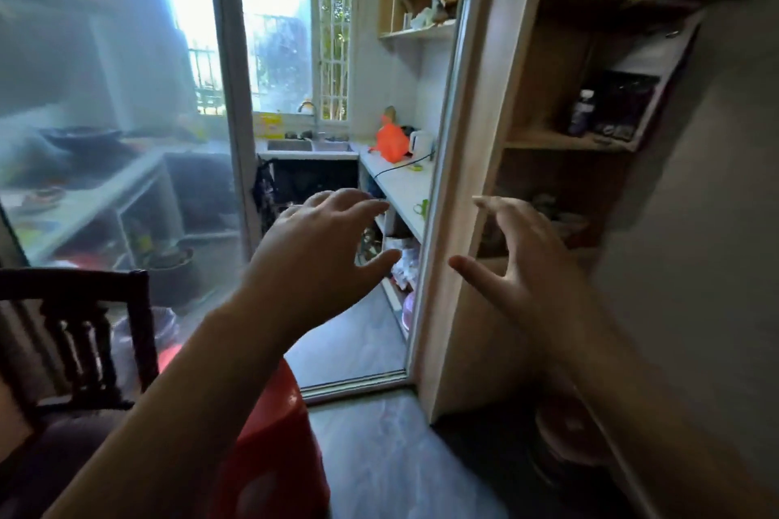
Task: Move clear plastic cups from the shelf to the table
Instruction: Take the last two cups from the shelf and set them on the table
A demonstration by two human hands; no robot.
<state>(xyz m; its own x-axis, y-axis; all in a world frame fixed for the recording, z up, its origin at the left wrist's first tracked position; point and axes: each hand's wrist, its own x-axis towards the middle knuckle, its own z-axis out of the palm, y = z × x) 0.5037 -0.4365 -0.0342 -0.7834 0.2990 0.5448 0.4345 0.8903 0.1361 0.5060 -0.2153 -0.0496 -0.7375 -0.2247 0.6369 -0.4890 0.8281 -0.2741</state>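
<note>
Cups, clear plastic, cannot be made out for certain; blurred shapes sit low in the wooden shelf (565, 139). Left hand (320, 249) and right hand (518, 261) reach toward it, fingers (489, 204) spread and empty. Reaching step; next, a grasp inside the shelf.

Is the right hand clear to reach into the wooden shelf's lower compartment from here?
Probably yes. The right hand is open and empty, right before the wooden shelf, whose front is open. The cups there are too blurred to make out.
</note>
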